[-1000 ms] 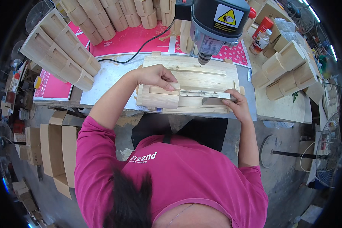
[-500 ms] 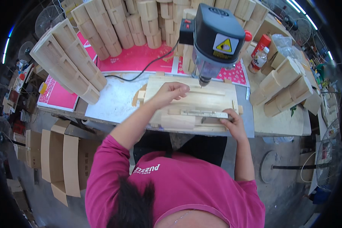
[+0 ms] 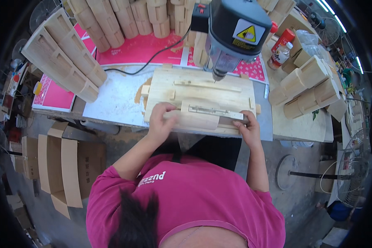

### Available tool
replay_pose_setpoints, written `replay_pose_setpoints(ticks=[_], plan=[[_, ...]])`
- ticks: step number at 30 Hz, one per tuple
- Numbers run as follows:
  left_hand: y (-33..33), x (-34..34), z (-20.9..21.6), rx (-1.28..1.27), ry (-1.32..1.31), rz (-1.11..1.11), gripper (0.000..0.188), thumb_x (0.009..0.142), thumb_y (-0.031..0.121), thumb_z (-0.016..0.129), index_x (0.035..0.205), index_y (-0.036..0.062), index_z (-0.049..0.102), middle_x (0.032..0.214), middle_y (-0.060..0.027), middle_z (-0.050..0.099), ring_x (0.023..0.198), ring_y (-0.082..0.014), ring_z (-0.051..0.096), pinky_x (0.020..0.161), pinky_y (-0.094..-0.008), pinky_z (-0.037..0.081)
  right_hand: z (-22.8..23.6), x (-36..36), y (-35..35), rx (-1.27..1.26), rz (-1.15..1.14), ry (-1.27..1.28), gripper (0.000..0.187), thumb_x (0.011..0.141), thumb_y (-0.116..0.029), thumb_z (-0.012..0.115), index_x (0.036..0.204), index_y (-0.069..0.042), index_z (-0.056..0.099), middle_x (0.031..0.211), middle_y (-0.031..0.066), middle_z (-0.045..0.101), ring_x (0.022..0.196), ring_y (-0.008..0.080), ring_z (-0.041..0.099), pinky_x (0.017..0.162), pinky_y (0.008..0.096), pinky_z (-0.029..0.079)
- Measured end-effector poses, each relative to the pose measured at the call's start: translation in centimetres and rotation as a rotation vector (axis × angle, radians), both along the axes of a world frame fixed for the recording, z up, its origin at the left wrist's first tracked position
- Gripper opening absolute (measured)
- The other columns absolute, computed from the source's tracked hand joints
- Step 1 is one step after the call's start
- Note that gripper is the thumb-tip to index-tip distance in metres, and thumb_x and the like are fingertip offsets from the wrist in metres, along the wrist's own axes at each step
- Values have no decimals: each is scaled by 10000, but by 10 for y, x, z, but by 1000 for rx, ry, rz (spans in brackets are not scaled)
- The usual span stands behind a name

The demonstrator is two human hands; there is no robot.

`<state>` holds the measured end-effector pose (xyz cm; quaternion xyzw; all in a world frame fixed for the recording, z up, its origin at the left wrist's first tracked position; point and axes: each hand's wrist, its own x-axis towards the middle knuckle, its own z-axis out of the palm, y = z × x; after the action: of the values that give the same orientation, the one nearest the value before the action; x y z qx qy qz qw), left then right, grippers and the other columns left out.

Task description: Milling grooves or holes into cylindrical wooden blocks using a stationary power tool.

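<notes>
A rounded pale wooden piece (image 3: 200,120) lies along the near side of a wooden board (image 3: 161,84). A narrow slotted strip (image 3: 213,110) with dark lines rests on its top and reaches past its right end. My left hand (image 3: 160,122) is closed round the left end of the wooden piece, its thumb blurred. My right hand (image 3: 249,129) pinches the right end of the strip between thumb and fingers. Beyond the board hangs a drill press (image 3: 231,41), its bit above the board and apart from the wooden piece.
Stacked rounded wooden pieces stand at the back, at left (image 3: 66,53) and at right (image 3: 304,80). A black cable (image 3: 146,68) crosses the table. A bottle (image 3: 280,56) and red can (image 3: 283,40) stand at right. An open cardboard box (image 3: 70,165) is on the floor.
My left hand has come down from above the board onto the left end of the wooden piece. My right hand stays at the strip's right end. The whole view has shifted slightly.
</notes>
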<state>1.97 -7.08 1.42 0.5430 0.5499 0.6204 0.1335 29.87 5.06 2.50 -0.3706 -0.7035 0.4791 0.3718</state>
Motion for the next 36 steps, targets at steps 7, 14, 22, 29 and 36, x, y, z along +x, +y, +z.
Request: replay_pose_setpoints(ticks=[7,14,22,29,36], plan=[[-9,26,-7,-162,459,74,724,589,294,753,1214,46,486,973,-116,534,904,-269,492,788,-377,351,-6,1,8,142,-109,-120,315,692,-18,700,955,-25,528,874,65,536,860,169,516,758,272,411],[54,16,-9,-274,577,120,734,566,345,753,1206,84,507,906,-29,551,923,-215,476,806,-374,266,12,-9,55,610,-278,-459,401,645,-137,761,977,-34,560,859,106,526,789,268,472,696,352,399],[62,-12,-18,-269,517,85,673,537,308,779,1149,137,556,853,4,566,907,-201,483,804,-375,270,6,-33,70,294,-93,-278,372,704,-65,713,1020,-39,519,879,92,555,779,185,540,629,292,432],[68,-27,-24,-320,473,-73,590,563,298,773,1098,138,581,807,7,552,869,-192,498,799,-350,286,86,-21,87,426,-41,-282,407,737,-96,700,1095,-52,512,897,19,491,660,72,473,569,203,398],[73,-18,-15,-324,495,-130,552,589,304,758,1089,147,587,769,12,539,799,-164,525,770,-327,297,211,-54,152,610,-252,-119,281,878,-254,525,1047,-33,563,789,45,570,671,95,498,585,235,399]])
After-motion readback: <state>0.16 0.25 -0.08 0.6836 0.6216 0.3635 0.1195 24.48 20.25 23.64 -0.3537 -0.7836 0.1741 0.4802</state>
